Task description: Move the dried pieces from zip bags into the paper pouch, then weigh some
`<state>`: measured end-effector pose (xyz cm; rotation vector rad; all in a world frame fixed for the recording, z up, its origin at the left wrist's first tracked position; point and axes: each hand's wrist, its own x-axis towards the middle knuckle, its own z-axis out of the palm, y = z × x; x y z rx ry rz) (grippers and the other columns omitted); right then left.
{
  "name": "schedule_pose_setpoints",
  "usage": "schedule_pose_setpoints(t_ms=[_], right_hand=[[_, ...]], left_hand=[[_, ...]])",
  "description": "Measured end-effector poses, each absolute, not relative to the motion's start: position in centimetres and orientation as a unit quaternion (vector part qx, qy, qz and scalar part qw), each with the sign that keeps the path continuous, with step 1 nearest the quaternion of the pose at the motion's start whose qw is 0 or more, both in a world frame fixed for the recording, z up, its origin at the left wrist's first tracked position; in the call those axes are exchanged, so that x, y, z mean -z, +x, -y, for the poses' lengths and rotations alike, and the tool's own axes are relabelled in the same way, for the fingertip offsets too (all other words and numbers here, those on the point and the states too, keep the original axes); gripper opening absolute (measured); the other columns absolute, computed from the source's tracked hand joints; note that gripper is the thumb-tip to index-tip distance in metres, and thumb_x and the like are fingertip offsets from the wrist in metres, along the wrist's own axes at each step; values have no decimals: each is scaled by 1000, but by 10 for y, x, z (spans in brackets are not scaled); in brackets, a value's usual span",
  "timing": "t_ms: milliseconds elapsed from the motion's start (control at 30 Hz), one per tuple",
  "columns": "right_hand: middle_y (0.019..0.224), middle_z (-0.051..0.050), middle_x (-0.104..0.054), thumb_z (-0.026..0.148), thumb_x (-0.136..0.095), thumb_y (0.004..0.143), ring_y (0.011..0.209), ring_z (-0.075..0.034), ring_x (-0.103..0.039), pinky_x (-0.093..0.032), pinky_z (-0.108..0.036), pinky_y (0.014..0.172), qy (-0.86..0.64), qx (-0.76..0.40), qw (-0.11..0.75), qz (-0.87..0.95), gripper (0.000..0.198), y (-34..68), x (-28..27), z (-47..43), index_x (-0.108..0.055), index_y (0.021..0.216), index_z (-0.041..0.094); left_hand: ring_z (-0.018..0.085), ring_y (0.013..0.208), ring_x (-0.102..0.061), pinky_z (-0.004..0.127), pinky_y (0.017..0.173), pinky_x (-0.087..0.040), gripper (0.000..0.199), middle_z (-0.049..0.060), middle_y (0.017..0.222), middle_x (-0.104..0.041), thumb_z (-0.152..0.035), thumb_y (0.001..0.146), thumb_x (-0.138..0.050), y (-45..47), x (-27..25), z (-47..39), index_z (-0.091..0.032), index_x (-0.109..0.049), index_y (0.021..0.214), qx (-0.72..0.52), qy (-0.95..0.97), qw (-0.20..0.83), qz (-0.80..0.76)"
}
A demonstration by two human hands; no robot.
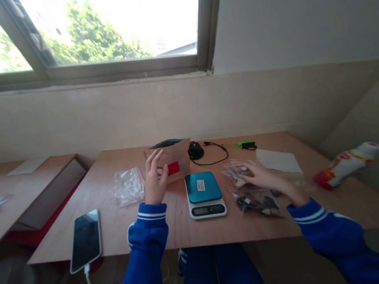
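Left hand (155, 179) hangs loosely spread before the paper bag (178, 153), right hand (259, 176) reaches the upper plastic bag (233, 175) right of the scale (204, 195), pinch or not I can't tell; a careless lift could drag the lower plastic bag (259, 203) askew.

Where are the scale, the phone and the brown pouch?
Scale (204, 195), head view: on its blue top.
Phone (85, 238), head view: on its dark screen.
Brown pouch (178, 153), head view: on its front.
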<state>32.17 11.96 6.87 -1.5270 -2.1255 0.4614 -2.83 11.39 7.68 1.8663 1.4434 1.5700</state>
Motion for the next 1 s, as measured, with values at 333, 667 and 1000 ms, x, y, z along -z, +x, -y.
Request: schedule_pose_setpoints(t_ms=[333,667,1000], right_hand=[[119,-14,-64,21,-46,84,109,-29,-58,-42,-42,95,-602,-42,210,769,37,348,-11,-119,-61,117,16],[91,-8,-70,31,-49,83,83,-22,-65,-50,-35,77,-567,-187,473,648,23,317,-93,-54,-64,95,18],[101,-7,-66,36,-58,81,88,-19,-63,-51,-32,78,-443,-467,517,564,34,208,-74,9,-58,110,20]], left_hand=[[14,71,-61,27,63,-50,22,6,97,-64,-32,88,-47,17,-28,-13,-19,-60,99,-521,567,343,-539],[18,88,-61,32,78,-48,34,10,112,-63,-40,86,-52,29,-36,21,-19,-57,111,-498,563,417,-511],[9,58,-57,19,53,-44,29,-1,68,-61,-44,81,-61,49,-49,44,-16,-56,81,-508,522,504,-464]])
